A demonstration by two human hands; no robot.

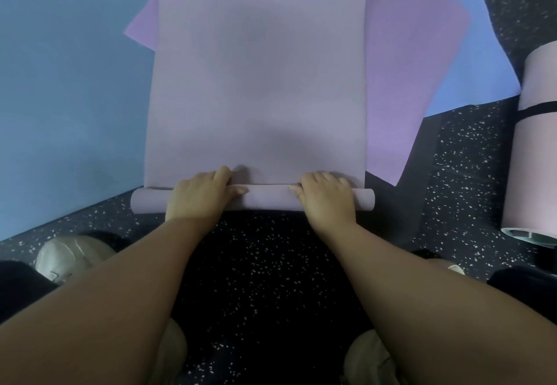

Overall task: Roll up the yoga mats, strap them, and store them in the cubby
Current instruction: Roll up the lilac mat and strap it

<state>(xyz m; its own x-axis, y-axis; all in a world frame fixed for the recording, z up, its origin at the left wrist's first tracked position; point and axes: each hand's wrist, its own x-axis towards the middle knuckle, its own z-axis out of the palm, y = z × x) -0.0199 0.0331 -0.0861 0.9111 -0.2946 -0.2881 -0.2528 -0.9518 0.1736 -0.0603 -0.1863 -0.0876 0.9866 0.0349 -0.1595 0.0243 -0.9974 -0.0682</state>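
Two bare forearms reach down from us to the near end of the lilac yoga mat (256, 83), which lies flat on the speckled rubber floor (271, 279) with only a slim roll (268, 197) formed at its near edge. Our left hand (199, 197) lies palm-down over the roll, fingers curled over its far side, thumb stretched along the top. Our right hand (327, 196) clasps it the same way, nearer the right end. Our fingertips are hidden behind the roll. Beneath this mat a brighter purple mat (410, 83) sits skewed, over blue mats (66, 83); their far ends are cut off. At the floor's right edge lies a rolled pink mat (533, 158), smooth, banded by a black strap (535, 111), partly out of view. Pale shoes (72, 255) show beside our arms.
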